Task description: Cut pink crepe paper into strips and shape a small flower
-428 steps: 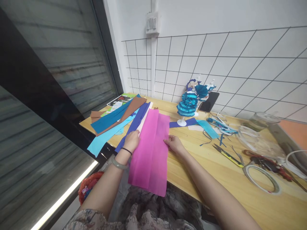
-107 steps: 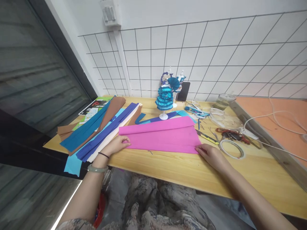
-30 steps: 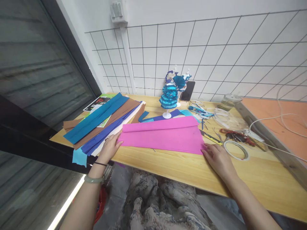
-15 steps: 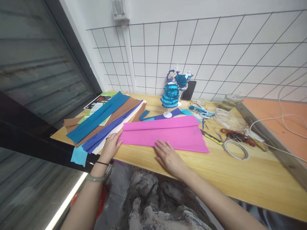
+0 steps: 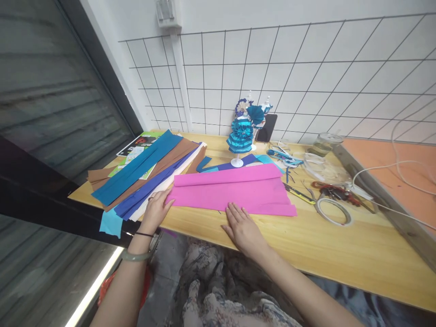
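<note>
A sheet of pink crepe paper (image 5: 228, 193) lies across the front of the wooden table, with a folded band along its far edge. My left hand (image 5: 157, 211) grips the sheet's left end, thumb on top near the front corner. Flat on the near edge of the sheet, right of its middle, rests my right hand (image 5: 243, 229) with fingers stretched out and thumb apart. Left of the pink sheet are strips of teal crepe paper (image 5: 136, 165), brown paper (image 5: 170, 159), purple paper (image 5: 136, 200) and white paper (image 5: 180, 170).
Behind the pink sheet stands a blue paper dress on a white stand (image 5: 240, 141), near a phone (image 5: 266, 128). To the right lie a yellow utility knife (image 5: 299, 194), a tape roll (image 5: 318, 209), blue-handled scissors (image 5: 284, 157) and a glass jar (image 5: 325, 143). A wire grid covers the wall.
My right hand has slid slightly right along the near edge of the pink paper. The sheet's right front corner now looks slightly folded. My left hand stays at the left end.
</note>
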Available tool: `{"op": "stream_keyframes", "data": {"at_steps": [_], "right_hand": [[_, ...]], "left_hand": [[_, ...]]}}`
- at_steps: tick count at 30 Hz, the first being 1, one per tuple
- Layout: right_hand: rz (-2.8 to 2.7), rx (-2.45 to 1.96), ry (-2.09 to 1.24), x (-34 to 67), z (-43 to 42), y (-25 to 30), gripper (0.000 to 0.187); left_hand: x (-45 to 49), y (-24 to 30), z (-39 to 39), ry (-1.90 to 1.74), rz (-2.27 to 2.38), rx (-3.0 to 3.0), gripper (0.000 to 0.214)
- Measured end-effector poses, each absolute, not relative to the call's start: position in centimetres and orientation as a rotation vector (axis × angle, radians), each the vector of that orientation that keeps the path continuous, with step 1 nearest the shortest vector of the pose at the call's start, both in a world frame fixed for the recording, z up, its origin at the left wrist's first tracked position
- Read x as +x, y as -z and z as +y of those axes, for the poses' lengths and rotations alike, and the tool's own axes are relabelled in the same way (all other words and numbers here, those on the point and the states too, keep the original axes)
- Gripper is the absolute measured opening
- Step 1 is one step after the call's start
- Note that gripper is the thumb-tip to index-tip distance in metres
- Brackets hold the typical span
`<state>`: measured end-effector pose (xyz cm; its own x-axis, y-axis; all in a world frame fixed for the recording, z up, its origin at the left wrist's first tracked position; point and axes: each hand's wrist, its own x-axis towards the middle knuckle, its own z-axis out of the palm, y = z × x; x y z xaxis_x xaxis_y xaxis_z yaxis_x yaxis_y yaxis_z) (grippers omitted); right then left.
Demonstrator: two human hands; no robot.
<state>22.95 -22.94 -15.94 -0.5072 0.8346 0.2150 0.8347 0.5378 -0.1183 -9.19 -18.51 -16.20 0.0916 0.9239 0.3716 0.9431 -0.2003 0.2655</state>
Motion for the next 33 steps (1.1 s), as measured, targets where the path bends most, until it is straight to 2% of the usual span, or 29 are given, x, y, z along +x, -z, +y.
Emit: {"op": "stream_keyframes", "data": {"at_steps": [12, 20, 24, 29, 33], "right_hand": [[-2.268, -1.912, 0.260, 35.8, -25.2, 18.0, 0.058], [-2.238, -2.001, 0.275, 36.4, -25.5, 18.5, 0.059], [-2.224, -1.997, 0.265, 36.5, -25.4, 18.7, 0.060], [-2.218, -1.978, 0.271, 36.7, -25.4, 18.8, 0.060], [-2.229, -1.970, 0.287, 36.6, -25.4, 18.6, 0.060]], "left_hand": [[-9.4, 16.4, -18.4, 0.717, -1.976, -2.264, 0.042], [-8.5, 15.3, -19.0, 0.631, -1.941, -2.154, 0.042], [-2.1, 13.8, -20.7, 0.647, -1.806, -2.172, 0.046], [9.1, 13.9, -22.9, 0.509, -1.504, -2.622, 0.060], [11.8, 15.2, -23.3, 0.454, -1.602, -2.601, 0.069]]}}
